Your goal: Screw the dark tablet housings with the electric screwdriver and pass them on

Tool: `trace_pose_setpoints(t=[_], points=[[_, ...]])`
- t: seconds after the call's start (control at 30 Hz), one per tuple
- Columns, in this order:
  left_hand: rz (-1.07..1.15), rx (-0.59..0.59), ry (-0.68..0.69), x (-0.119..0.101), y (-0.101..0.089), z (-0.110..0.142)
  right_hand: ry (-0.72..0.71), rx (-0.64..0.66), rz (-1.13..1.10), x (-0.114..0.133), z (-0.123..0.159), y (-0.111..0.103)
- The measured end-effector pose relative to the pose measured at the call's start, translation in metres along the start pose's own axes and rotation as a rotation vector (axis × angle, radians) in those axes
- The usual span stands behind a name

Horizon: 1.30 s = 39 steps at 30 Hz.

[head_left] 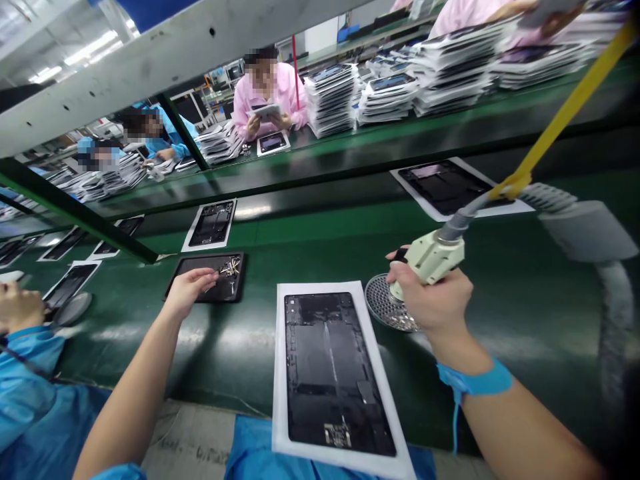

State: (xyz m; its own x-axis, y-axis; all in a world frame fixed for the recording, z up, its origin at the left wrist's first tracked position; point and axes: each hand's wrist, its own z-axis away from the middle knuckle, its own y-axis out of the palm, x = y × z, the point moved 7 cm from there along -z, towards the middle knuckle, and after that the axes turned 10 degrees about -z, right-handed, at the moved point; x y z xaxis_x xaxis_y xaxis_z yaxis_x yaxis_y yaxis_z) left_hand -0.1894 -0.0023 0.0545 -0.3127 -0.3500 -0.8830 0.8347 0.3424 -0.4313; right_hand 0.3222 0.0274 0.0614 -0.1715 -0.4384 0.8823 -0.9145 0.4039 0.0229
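Note:
My left hand [193, 287] is over a shallow black tray [180, 267], its fingertips pinched together beside a heap of small metal parts [231, 268]. Whatever the fingertips hold is too small to make out. My right hand [443, 300] is wrapped around a pale green electric screwdriver [431, 257], pointing down at a round perforated dish [376, 299] with small screws in it. Between my hands lies an opened black tablet housing [333, 363] on a white sheet [283, 400], its near end overhanging the bench edge.
A yellow strap [575, 100] and grey cable hang at the right. More tablet housings [213, 223] on white sheets lie along the green bench [280, 233]. A co-worker's hand [23, 307] is at far left. Stacks of sheets [333, 100] and people are across the bench.

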Motion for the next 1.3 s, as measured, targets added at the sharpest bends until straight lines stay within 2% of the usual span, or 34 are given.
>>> trace_pose_setpoints(t=[0.1, 0.2, 0.3, 0.4, 0.47, 0.67, 0.83, 1.03, 1.3], points=[[-0.036, 0.158, 0.052, -0.013, 0.022, 0.022, 0.013, 0.003, -0.002, 0.001, 0.0, 0.001], [-0.101, 0.326, 0.123, -0.024, 0.061, 0.05, 0.055, -0.005, -0.03, -0.002, 0.001, 0.001], [-0.116, 0.445, 0.155, -0.022, 0.102, 0.071, 0.085, 0.001, -0.057, -0.008, 0.002, 0.001], [-0.125, 0.515, 0.183, -0.014, 0.131, 0.08, 0.078, 0.003, -0.06, -0.011, 0.002, 0.001], [-0.207, 0.492, 0.269, -0.013, 0.14, 0.081, 0.066, 0.006, -0.056, -0.01, 0.002, 0.002], [-0.592, 0.233, 0.697, -0.03, 0.147, 0.085, 0.01, 0.037, -0.057, -0.005, 0.002, 0.004], [-0.827, 0.168, 0.95, -0.028, 0.165, 0.093, -0.004, 0.043, -0.048, -0.002, 0.003, 0.004], [-1.158, 0.094, 0.992, -0.021, 0.179, 0.096, -0.003, 0.027, -0.078, -0.002, 0.004, 0.004], [-1.284, 0.043, 0.988, -0.018, 0.182, 0.131, 0.006, 0.034, -0.077, -0.003, 0.004, 0.003]])
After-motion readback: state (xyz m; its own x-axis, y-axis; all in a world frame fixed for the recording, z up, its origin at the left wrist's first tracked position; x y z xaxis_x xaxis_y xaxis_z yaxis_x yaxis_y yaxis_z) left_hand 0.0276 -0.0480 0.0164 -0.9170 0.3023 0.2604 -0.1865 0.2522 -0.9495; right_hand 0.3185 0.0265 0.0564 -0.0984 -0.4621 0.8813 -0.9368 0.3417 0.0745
